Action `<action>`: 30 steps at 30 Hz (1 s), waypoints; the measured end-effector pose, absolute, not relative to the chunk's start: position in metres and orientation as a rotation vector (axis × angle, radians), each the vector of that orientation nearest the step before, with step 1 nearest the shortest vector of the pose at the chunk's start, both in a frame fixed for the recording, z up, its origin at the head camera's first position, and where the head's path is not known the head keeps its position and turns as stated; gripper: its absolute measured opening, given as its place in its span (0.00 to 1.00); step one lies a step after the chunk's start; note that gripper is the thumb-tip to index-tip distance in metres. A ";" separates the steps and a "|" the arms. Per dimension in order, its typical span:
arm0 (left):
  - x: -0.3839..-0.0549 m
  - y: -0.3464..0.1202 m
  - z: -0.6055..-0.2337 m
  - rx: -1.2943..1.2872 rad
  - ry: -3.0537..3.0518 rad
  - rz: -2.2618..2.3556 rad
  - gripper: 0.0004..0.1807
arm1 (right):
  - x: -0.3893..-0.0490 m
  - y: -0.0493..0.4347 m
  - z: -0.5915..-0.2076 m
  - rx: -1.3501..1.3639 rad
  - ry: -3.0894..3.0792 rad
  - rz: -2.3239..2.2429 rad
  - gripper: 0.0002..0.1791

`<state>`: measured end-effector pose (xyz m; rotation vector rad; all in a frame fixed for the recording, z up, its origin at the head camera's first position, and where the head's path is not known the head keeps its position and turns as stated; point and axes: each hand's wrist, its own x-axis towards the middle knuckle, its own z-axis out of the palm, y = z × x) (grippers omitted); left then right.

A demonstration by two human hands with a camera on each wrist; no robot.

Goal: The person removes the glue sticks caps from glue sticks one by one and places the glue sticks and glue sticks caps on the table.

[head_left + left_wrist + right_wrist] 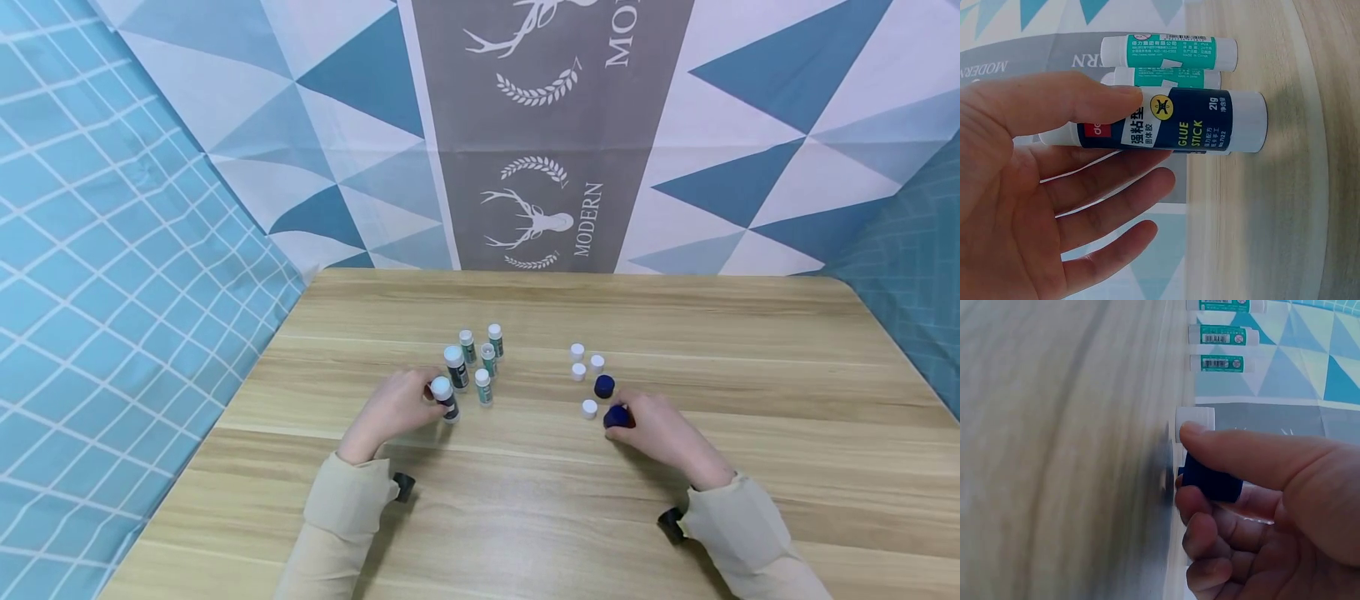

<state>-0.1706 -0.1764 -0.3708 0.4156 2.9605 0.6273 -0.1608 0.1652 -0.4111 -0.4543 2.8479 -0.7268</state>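
Observation:
My left hand (393, 410) pinches a dark blue glue stick (447, 403) with a white top, held upright at the table; its label reads GLUE STICK, 21g in the left wrist view (1200, 122). Just behind it stands another dark blue glue stick (457, 372). Several smaller green glue sticks (483, 389) stand close by. On the right side, my right hand (660, 427) grips a dark blue cap (617, 417) between thumb and fingers, at the tabletop. A second dark blue cap (604, 386) lies just beyond it, along with several white caps (589, 408).
The wooden table (525, 508) runs back to a patterned cloth backdrop (525, 150) printed with triangles and deer heads. Blue checked cloth (127, 275) hangs along the left side. A strip of bare wood separates the glue sticks from the caps.

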 end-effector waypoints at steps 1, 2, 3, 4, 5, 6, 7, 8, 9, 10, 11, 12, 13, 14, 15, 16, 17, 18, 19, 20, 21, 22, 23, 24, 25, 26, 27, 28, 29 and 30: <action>-0.171 -0.176 -0.371 0.421 2.960 0.626 0.11 | -0.161 0.165 -0.411 -0.453 2.848 -0.724 0.17; -0.171 -0.177 -0.371 0.426 2.959 0.624 0.11 | -0.161 0.165 -0.411 -0.454 2.851 -0.718 0.17; -0.171 -0.177 -0.371 0.431 2.957 0.623 0.10 | -0.161 0.165 -0.411 -0.457 2.853 -0.712 0.17; -0.172 -0.177 -0.371 0.435 2.954 0.623 0.10 | -0.161 0.165 -0.412 -0.460 2.856 -0.709 0.17; -0.172 -0.177 -0.371 0.438 2.950 0.620 0.10 | -0.161 0.164 -0.412 -0.467 2.860 -0.703 0.18; -0.172 -0.177 -0.371 0.440 2.948 0.619 0.10 | -0.161 0.164 -0.412 -0.480 2.862 -0.702 0.18; -0.172 -0.177 -0.371 0.441 2.944 0.620 0.10 | -0.160 0.163 -0.412 -0.491 2.863 -0.703 0.18; -0.173 -0.177 -0.371 0.443 2.941 0.620 0.10 | -0.160 0.163 -0.412 -0.497 2.865 -0.703 0.18; -0.173 -0.177 -0.371 0.442 2.937 0.622 0.10 | -0.160 0.163 -0.412 -0.499 2.860 -0.711 0.17; -0.173 -0.177 -0.371 0.441 2.934 0.623 0.10 | -0.160 0.162 -0.412 -0.502 2.856 -0.716 0.17; -0.173 -0.177 -0.371 0.440 2.932 0.625 0.10 | -0.160 0.162 -0.412 -0.505 2.852 -0.721 0.16; -0.173 -0.178 -0.371 0.440 2.931 0.627 0.10 | -0.160 0.162 -0.412 -0.505 2.847 -0.729 0.16; -0.173 -0.178 -0.371 0.439 2.930 0.629 0.10 | -0.160 0.162 -0.412 -0.502 2.842 -0.737 0.15; -0.173 -0.178 -0.372 0.438 2.930 0.629 0.10 | -0.160 0.162 -0.412 -0.502 2.837 -0.743 0.15; -0.173 -0.178 -0.372 0.435 2.929 0.631 0.10 | -0.159 0.162 -0.413 -0.501 2.833 -0.747 0.15; -0.173 -0.178 -0.372 0.434 2.929 0.631 0.10 | -0.160 0.162 -0.413 -0.503 2.833 -0.747 0.15; -0.172 -0.178 -0.372 0.431 2.929 0.632 0.10 | -0.159 0.161 -0.413 -0.503 2.830 -0.751 0.14; -0.172 -0.178 -0.371 0.430 2.929 0.631 0.10 | -0.159 0.162 -0.413 -0.505 2.829 -0.753 0.14; -0.172 -0.178 -0.371 0.427 2.927 0.633 0.11 | -0.160 0.161 -0.413 -0.501 2.826 -0.757 0.14; -0.172 -0.178 -0.371 0.425 2.925 0.637 0.11 | -0.160 0.161 -0.414 -0.501 2.825 -0.758 0.15; -0.172 -0.178 -0.371 0.422 2.922 0.641 0.11 | -0.160 0.161 -0.414 -0.494 2.824 -0.760 0.14; -0.172 -0.178 -0.371 0.422 2.920 0.645 0.11 | -0.160 0.162 -0.414 -0.497 2.821 -0.760 0.14; -0.172 -0.178 -0.371 0.422 2.917 0.649 0.11 | -0.160 0.162 -0.414 -0.494 2.820 -0.760 0.14; -0.172 -0.179 -0.371 0.423 2.915 0.655 0.11 | -0.160 0.162 -0.413 -0.492 2.819 -0.758 0.15; -0.172 -0.179 -0.370 0.425 2.911 0.661 0.12 | -0.161 0.162 -0.413 -0.488 2.817 -0.758 0.15; -0.172 -0.179 -0.370 0.422 2.905 0.667 0.13 | -0.160 0.163 -0.413 -0.488 2.814 -0.754 0.15; -0.171 -0.179 -0.369 0.425 2.902 0.665 0.15 | -0.160 0.164 -0.412 -0.481 2.809 -0.752 0.16; -0.171 -0.180 -0.367 0.424 2.896 0.670 0.18 | -0.160 0.165 -0.410 -0.479 2.799 -0.753 0.17; -0.170 -0.180 -0.365 0.423 2.889 0.681 0.21 | -0.159 0.165 -0.408 -0.460 2.786 -0.752 0.18; -0.170 -0.180 -0.363 0.415 2.882 0.699 0.23 | -0.158 0.167 -0.406 -0.445 2.773 -0.751 0.20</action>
